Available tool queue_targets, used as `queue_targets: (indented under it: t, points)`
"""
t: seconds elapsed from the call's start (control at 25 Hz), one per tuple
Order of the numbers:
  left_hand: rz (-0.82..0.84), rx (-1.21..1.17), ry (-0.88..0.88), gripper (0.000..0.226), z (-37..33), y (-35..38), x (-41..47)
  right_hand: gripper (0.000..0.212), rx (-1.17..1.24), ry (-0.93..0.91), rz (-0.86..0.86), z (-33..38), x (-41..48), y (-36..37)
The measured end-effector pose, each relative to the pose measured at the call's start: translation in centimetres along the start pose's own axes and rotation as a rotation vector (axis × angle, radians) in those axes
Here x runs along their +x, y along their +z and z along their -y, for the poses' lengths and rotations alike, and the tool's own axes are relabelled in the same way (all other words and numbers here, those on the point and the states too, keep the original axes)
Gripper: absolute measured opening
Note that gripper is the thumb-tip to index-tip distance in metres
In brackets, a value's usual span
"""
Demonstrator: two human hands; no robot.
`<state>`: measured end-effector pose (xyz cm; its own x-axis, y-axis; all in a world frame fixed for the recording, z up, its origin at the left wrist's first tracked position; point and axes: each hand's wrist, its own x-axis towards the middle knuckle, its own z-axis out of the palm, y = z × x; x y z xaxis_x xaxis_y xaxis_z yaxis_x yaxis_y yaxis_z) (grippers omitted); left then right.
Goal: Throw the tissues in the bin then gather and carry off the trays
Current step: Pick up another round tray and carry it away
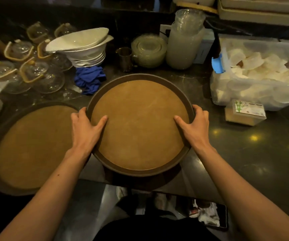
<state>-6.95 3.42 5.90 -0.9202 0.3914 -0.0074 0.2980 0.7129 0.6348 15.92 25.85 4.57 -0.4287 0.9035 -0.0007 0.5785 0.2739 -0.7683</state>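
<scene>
At lower left a second tray (30,146) lies bare on the counter. The left hand (85,126) and right hand (193,126) each clamp the rim of the centre tray (140,122), thumbs inside. Gathering looks underway; next, I'd guess, stack them.

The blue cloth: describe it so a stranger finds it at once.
Start at the round brown tray held in both hands. Just beyond its far-left rim, under the stack of white bowls, lies the blue cloth: crumpled, the only vivid blue soft thing among glassware.
</scene>
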Motion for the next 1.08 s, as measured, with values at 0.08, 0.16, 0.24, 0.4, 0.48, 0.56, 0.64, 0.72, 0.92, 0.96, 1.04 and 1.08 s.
queue_targets:
  t: [0.08, 0.16, 0.24, 0.4, 0.48, 0.56, 0.64, 0.72, 0.92, 0.96, 1.04, 1.08]
  points:
    - [-0.052, -0.017, -0.025, 0.083, 1.8, -1.9, -1.5, 0.077, 0.020, -0.035, 0.032, 1.2, -1.2, 0.9]
    - [-0.084, -0.027, -0.044, 0.081, 3.6, -3.9, -2.8, 0.076, 0.040, -0.066, 0.054, 2.5, -2.7, 2.0]
    - [-0.121, -0.042, -0.057, 0.079, 5.6, -6.1, -4.0, 0.075, 0.053, -0.101, 0.078, 4.1, -4.5, 3.6]
    - [-0.199, -0.077, -0.096, 0.079, 10.7, -10.5, -5.6, 0.073, 0.074, -0.139, 0.115, 7.8, -8.3, 7.4]
    - [-0.221, -0.098, -0.118, 0.081, 14.0, -13.0, -6.1, 0.072, 0.059, -0.162, 0.112, 9.8, -11.0, 10.0]
    - [-0.227, -0.122, -0.144, 0.082, 17.1, -15.4, -6.5, 0.072, 0.047, -0.166, 0.119, 11.6, -13.6, 12.4]
    - [-0.239, -0.137, -0.172, 0.082, 20.0, -17.7, -6.9, 0.073, 0.034, -0.168, 0.148, 13.3, -15.9, 14.8]
    - [-0.250, -0.140, -0.213, 0.080, 22.4, -19.4, -7.2, 0.073, 0.015, -0.163, 0.173, 14.7, -17.5, 16.7]
    - [-0.258, -0.167, -0.277, 0.076, 27.0, -21.0, -7.5, 0.075, -0.002, -0.170, 0.237, 16.9, -19.4, 19.9]
    - [-0.254, -0.176, -0.290, 0.076, 27.5, -20.9, -7.5, 0.074, -0.005, -0.169, 0.249, 17.1, -19.3, 20.4]
    - [-0.250, -0.194, -0.310, 0.076, 28.3, -20.6, -7.2, 0.074, -0.014, -0.182, 0.265, 17.5, -18.9, 21.3]
    - [-0.249, -0.196, -0.323, 0.077, 28.6, -20.4, -7.0, 0.074, -0.024, -0.189, 0.268, 17.6, -18.5, 21.8]
